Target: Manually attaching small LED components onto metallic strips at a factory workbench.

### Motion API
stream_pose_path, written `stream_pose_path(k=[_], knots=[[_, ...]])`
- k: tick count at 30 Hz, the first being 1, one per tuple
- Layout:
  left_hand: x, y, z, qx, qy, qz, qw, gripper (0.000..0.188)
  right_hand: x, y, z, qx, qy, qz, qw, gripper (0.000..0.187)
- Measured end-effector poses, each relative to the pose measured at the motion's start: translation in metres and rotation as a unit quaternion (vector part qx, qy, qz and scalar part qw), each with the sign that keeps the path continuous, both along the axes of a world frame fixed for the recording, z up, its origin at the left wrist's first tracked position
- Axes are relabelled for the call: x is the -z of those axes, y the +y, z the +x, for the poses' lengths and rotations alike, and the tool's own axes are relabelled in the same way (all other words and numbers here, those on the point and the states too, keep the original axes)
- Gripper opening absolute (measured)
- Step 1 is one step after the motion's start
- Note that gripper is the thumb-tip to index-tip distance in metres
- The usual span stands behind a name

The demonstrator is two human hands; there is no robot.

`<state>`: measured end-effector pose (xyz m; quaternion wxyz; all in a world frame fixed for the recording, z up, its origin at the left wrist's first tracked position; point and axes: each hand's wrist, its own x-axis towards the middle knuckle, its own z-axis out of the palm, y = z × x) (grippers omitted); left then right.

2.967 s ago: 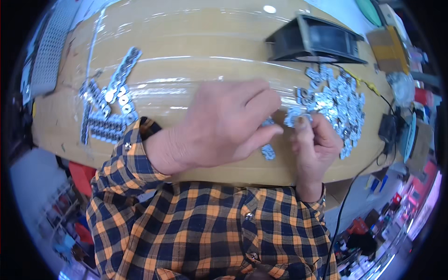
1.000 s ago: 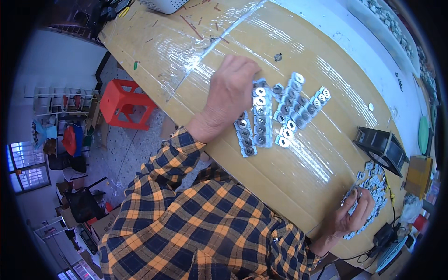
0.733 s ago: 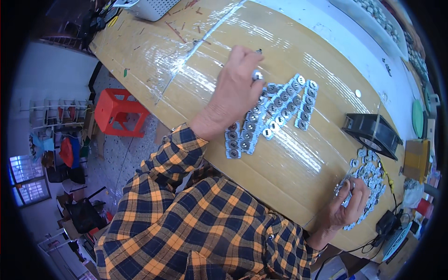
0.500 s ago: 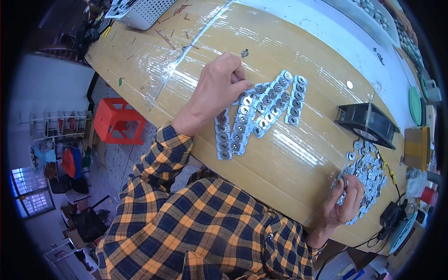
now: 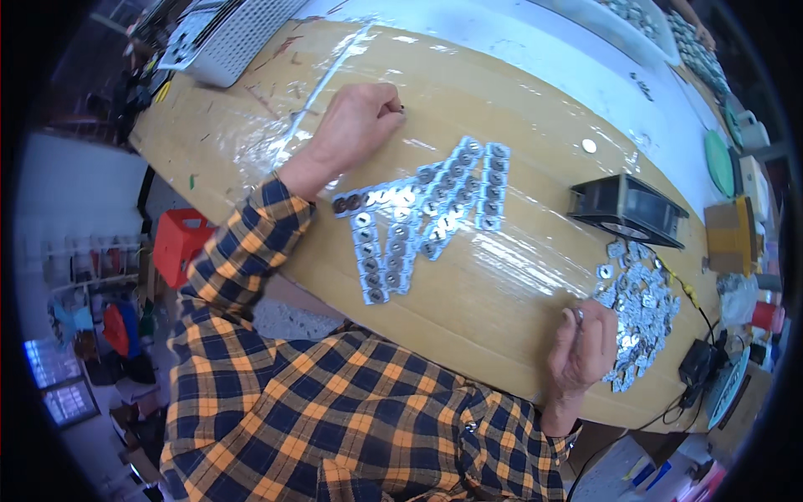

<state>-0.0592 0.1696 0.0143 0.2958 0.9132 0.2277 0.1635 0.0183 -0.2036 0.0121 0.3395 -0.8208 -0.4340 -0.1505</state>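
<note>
My left hand hovers at the table's far left part, thumb and forefinger pinched around a small dark piece, mostly hidden. Below and right of it lie several strips of metal pieces, pale strips with round dark or shiny discs in rows. One strip lies crosswise over the upper ends of others. My right hand rests closed at the near right, fingers curled, with a small shiny metal piece at the fingertips. Just beside it is a pile of loose metal pieces.
Behind the pile stands a black square fan. A white round disc lies farther back. At the far left is a white perforated basket; a green lid and a cardboard box stand right. A red stool is on the floor.
My left hand has left the strips and moved away to where a small dark round piece lay. The crosswise strip is now uncovered. My right hand has drawn slightly off the pile.
</note>
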Motion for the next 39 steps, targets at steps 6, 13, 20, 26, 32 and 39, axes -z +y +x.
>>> stream_pose_path(k=[6,13,20,26,32,39], knots=[[-0.004,0.013,0.092,0.161,0.02,0.117,0.98,0.015,0.002,0.004,0.006,-0.019,-0.014,0.026,0.999,0.009],[-0.049,-0.101,0.233,0.342,0.147,-0.221,0.901,0.007,0.006,0.0,0.012,0.01,-0.023,0.024,0.999,0.018],[-0.053,-0.19,0.32,0.453,0.223,-0.225,0.834,0.007,0.001,-0.002,0.011,0.005,-0.019,0.06,0.998,0.016],[-0.079,-0.204,0.333,0.476,0.042,-0.324,0.817,0.015,-0.001,-0.006,0.012,0.016,-0.027,0.065,0.997,0.018],[-0.141,-0.149,0.264,0.322,0.067,-0.584,0.742,0.017,0.001,-0.013,0.012,0.005,-0.006,0.108,0.994,0.019],[-0.11,-0.151,0.058,0.252,0.034,-0.573,0.779,0.031,-0.001,-0.019,0.009,-0.003,0.072,0.107,0.992,0.012]])
